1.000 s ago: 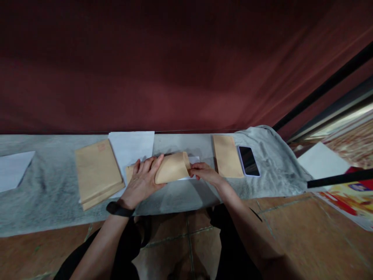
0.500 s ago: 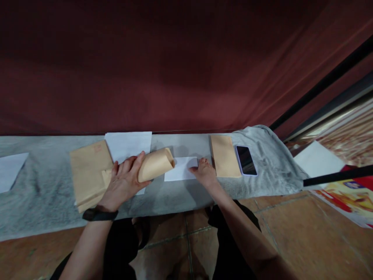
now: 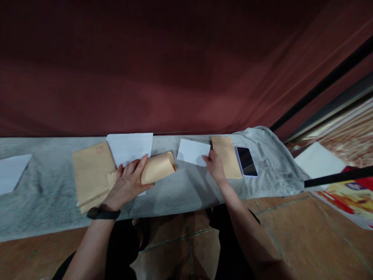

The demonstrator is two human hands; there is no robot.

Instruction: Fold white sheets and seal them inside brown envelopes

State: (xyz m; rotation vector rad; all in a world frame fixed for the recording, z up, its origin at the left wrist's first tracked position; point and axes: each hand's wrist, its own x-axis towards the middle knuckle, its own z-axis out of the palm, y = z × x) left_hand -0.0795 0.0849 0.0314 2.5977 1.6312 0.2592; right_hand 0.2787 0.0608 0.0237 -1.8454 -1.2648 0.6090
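Note:
My left hand (image 3: 128, 182) grips a brown paper envelope (image 3: 157, 168) that is bowed open, its mouth facing right. It lies on the grey cloth (image 3: 180, 190) over a white sheet (image 3: 129, 147). My right hand (image 3: 215, 165) pinches the right edge of a folded white paper (image 3: 192, 151) and holds it lifted just above the cloth, a little to the right of the envelope's mouth.
A stack of brown envelopes (image 3: 90, 171) lies left of my left hand. Another brown envelope (image 3: 227, 155) and a dark phone (image 3: 246, 161) lie to the right. A white sheet (image 3: 13, 171) sits at the far left. A dark red curtain hangs behind; tiled floor lies below.
The left hand drew the bowed envelope to the left, uncovering the folded white paper. The right hand then took that paper and lifted it up and to the right.

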